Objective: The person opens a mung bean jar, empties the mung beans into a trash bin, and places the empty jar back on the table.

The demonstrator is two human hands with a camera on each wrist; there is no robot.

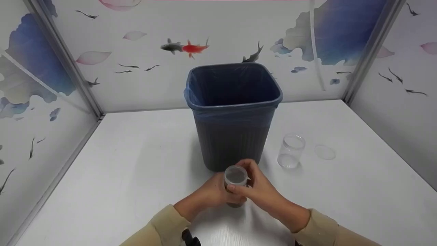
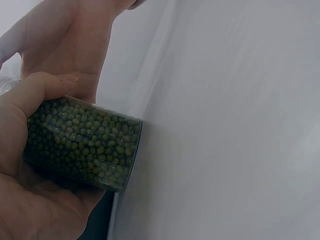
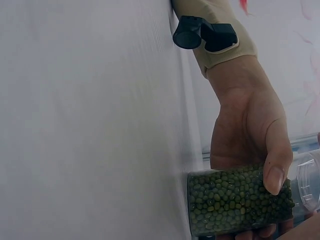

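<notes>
Upright in the head view, a see-through jar (image 1: 235,206) is gripped round its body by my left hand (image 1: 213,191). Green mung beans (image 2: 85,142) fill the body in the left wrist view. My right hand (image 1: 261,188) holds the clear lid (image 1: 236,174) at the jar's top, thumb on the near side and fingers on the far side. The jar's base sits close over the white table in the right wrist view, where the left thumb (image 3: 275,177) lies across the beans' side. Part of the jar is hidden behind the fingers.
A dark bin (image 1: 235,136) with a blue liner (image 1: 235,114) stands just beyond the hands. Right of it are a second see-through jar (image 1: 291,151) and a flat clear disc (image 1: 324,152) on the white table (image 1: 136,164). Printed panels (image 1: 136,82) border the table.
</notes>
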